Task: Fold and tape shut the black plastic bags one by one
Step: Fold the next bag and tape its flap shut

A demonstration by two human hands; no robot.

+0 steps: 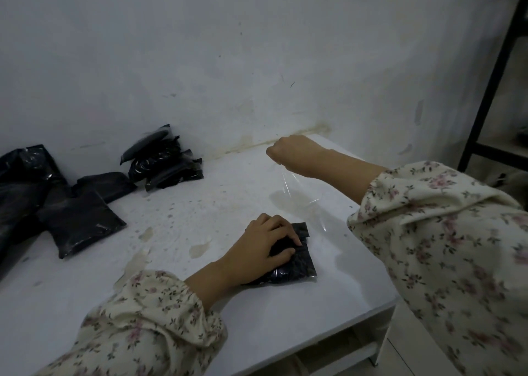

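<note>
Toward the near right of the table (228, 193): a folded bag (303, 267) is laid flat on the white top, close to the front edge.
Left hand (265, 244): it is set on top of the folded bag, with the fingers (285, 253) bent over the bulging middle and the tips pressed into the plastic; the bag is held down against the table.
Bag relative to left hand: the far left half is covered by palm and fingers; the near right corner and the far right flap are left showing.
Right hand (294, 154): it is raised above the table near the back wall, closed into a fist around the upper end of a tape strip (297, 193).
Tape strip: a clear, shiny band is stretched from the fist downward and toward the near side, ending just beside the bag's far right corner; whether it is stuck to the bag cannot be told.
Bag relative to right hand: well apart, nearer and lower, with the tape strip hanging between them.
Sleeves (160, 313): both forearms are covered by cream cloth with a flower print.
Small packets (163, 158): a heap of black ones is stacked against the wall (257, 47) at the back left.
Flat bags (83, 221): two black ones are spread to the left, overlapping.
Sack (20, 181): a larger black one is bunched at the far left edge.
Shelf frame (491, 90): black uprights are seen at the far right.
</note>
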